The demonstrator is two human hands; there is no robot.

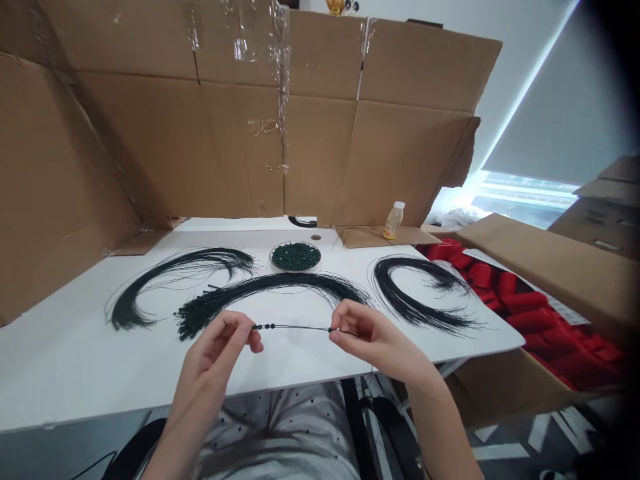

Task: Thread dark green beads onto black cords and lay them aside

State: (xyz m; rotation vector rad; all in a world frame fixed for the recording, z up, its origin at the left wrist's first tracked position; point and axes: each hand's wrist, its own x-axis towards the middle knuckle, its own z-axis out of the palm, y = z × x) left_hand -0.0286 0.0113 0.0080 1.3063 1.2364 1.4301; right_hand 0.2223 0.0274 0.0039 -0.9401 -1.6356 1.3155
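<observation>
Between my two hands a thin black cord [300, 327] is stretched level above the table's front part. My left hand [233, 340] pinches its left end, where several small dark beads [267, 326] are strung. At the other end, the thumb and fingers of my right hand [355, 328] are closed on the cord beside another dark bead. Just behind lies a bundle of black cords [290, 281], its left end thick with beads [197, 313]. Beyond that bundle stands a round dish [295, 269] full of small dark green beads.
Loose black cord bundles lie at the left [130, 300] and right [400, 293] of the white table [100, 373]. Cardboard walls [225, 147] enclose the back and left. A small bottle [394, 221] stands at the back right. Beside the table, a carton holds red rolls [520, 310].
</observation>
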